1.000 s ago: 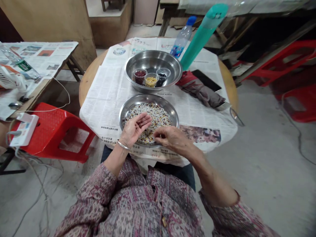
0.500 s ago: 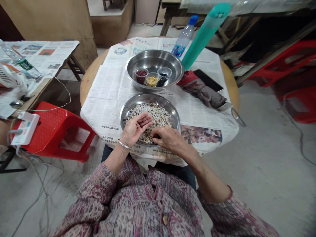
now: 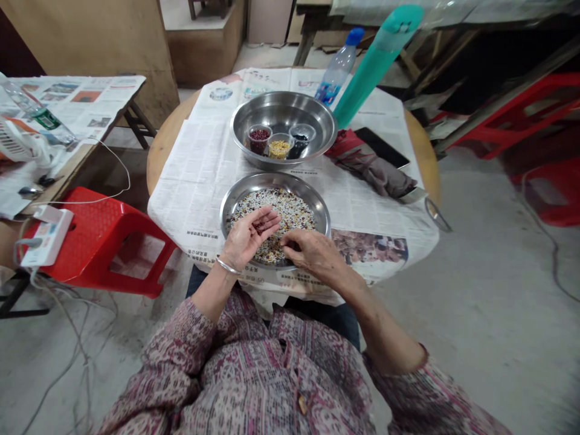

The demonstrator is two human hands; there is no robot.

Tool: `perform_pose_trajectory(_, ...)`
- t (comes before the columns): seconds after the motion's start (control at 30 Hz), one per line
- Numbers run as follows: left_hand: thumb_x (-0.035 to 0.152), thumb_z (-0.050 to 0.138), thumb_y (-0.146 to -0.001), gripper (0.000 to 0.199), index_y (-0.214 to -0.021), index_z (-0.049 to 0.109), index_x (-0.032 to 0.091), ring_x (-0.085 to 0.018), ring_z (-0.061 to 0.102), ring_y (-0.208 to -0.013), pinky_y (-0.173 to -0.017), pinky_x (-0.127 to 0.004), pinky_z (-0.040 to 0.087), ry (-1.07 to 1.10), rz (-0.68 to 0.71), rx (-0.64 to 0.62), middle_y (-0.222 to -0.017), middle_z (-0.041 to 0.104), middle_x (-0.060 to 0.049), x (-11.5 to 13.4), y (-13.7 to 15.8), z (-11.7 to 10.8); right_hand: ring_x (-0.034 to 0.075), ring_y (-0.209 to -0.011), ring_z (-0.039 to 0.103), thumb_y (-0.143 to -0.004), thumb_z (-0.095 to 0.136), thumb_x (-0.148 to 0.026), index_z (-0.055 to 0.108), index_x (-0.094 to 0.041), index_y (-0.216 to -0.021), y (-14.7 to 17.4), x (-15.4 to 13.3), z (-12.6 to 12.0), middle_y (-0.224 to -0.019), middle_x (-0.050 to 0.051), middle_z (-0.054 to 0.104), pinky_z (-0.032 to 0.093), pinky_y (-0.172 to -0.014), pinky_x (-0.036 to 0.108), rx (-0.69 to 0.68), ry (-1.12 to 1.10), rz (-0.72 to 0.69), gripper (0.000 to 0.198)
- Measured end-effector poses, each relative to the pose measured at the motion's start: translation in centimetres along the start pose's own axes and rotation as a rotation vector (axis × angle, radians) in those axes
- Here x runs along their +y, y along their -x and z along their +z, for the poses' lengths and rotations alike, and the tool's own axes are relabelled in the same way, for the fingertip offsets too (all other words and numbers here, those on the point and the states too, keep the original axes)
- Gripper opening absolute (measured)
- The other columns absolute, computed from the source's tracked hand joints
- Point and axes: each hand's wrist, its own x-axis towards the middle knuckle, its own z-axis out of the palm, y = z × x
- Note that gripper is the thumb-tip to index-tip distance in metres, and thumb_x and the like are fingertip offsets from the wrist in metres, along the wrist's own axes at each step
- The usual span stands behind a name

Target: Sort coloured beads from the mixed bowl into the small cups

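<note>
My left hand is palm up over the left part of a steel basin, with several small dark red beans lying in its cupped palm. The basin holds a mix of white grains and red, yellow and black beans. At the basin's near right side, my right hand has thumb and fingertips pinched together just above the mix; what is between them is too small to make out. Behind stands a larger steel basin with clear cups of red beans, yellow beans and black beans.
Newspaper covers the round table. A water bottle, a tall green cylinder, a dark phone and a folded umbrella are at the back right. A red stool with a power strip stands left.
My right hand has shifted slightly to the right, still pinched over the mix. My left hand keeps its place with the red beans in its palm.
</note>
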Motion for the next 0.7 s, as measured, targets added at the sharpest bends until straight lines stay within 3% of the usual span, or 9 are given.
perform_pose_trajectory(0.3, 0.015, 0.049, -0.094, 0.023, -0.09, 0.071, 0.009, -0.021, 0.07, -0.102, -0.108, -0.042, 0.046, 0.0, 0.009, -0.006, -0.087, 0.074, -0.012, -0.05, 0.03, 0.0, 0.017, -0.069, 0.062, -0.084, 0.052, -0.021, 0.071, -0.02, -0.084, 0.04, 0.53, -0.25, -0.079, 0.006, 0.073, 0.041, -0.068, 0.029, 0.165, -0.076, 0.034, 0.019)
perform_pose_trajectory(0.5, 0.014, 0.049, -0.095, 0.024, -0.091, 0.072, 0.009, -0.021, 0.07, -0.1, -0.106, -0.042, 0.047, -0.005, 0.009, 0.004, -0.087, 0.075, -0.012, -0.08, -0.02, -0.02, 0.018, -0.066, 0.064, -0.086, 0.053, -0.027, 0.073, -0.02, -0.088, 0.13, 0.73, -0.15, -0.075, 0.005, 0.073, 0.044, -0.067, 0.029, 0.169, -0.24, 0.063, 0.022)
perform_pose_trajectory(0.7, 0.014, 0.049, -0.095, 0.024, -0.09, 0.072, 0.008, -0.019, 0.072, -0.093, -0.105, -0.041, 0.048, -0.003, 0.023, 0.001, -0.085, 0.074, -0.012, -0.08, 0.05, -0.01, 0.019, -0.069, 0.066, -0.084, 0.055, -0.025, 0.075, -0.021, -0.087, 0.14, 0.61, -0.28, -0.079, 0.006, 0.075, 0.045, -0.067, 0.031, 0.189, -0.154, 0.067, 0.021)
